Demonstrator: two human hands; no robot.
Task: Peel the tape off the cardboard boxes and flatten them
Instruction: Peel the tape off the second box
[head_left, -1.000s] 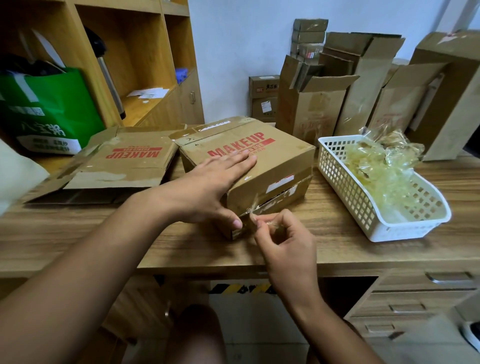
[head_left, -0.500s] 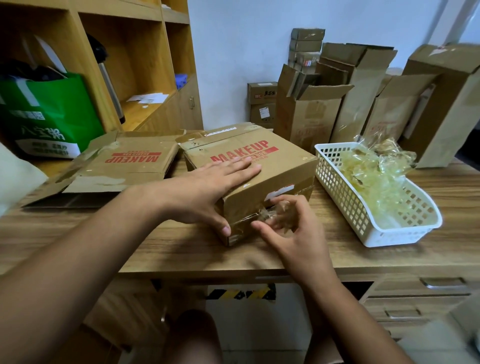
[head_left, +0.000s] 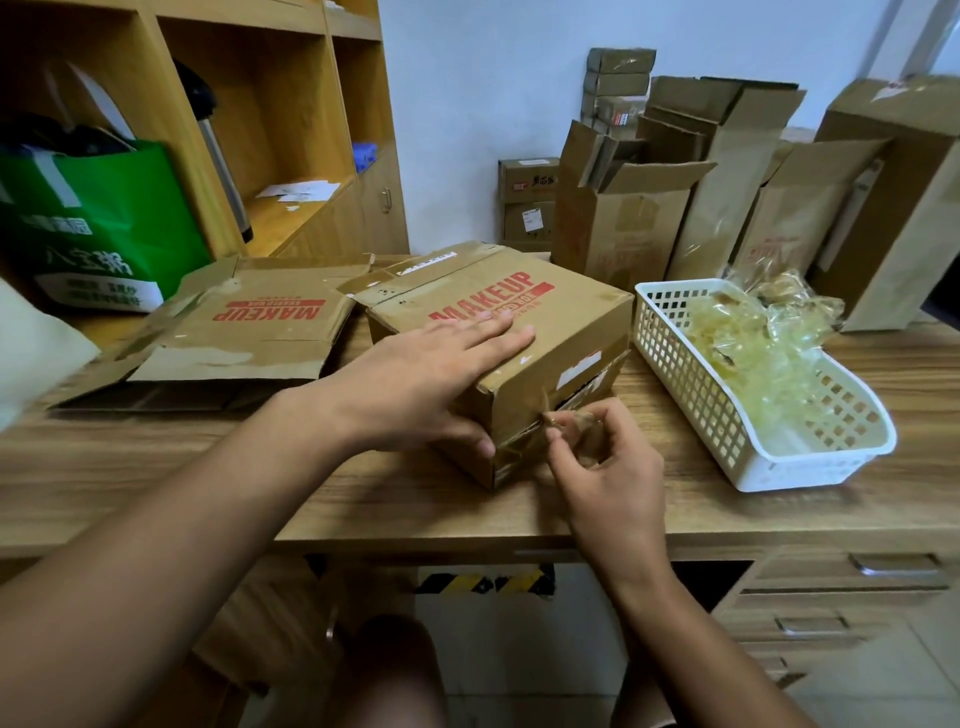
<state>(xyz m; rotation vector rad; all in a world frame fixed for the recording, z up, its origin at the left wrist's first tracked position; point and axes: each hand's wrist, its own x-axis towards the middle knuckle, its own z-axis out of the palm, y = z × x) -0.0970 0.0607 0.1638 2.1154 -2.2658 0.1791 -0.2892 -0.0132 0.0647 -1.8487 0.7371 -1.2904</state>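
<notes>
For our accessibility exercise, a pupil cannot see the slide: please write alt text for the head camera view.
A person's left hand presses flat on a MAKEUP cardboard box on a wooden desk while the right hand pinches clear tape at its near side. A flattened box lies to the left; a white basket of crumpled tape stands to the right.

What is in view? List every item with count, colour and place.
MAKEUP box: 1, brown, red print, desk centre.
Flattened MAKEUP box: 1, brown, desk left.
Tape strip: 1, clear, box's near face.
Basket: 1, white, desk right.
Crumpled tape: heap, yellowish clear, in basket.
Tall open boxes: several, brown, desk rear right.
Green bag: 1, far left, on shelf unit.
Desk: 1, wood-grain.
Left hand: flat on MAKEUP box top.
Right hand: pinches tape strip.
</notes>
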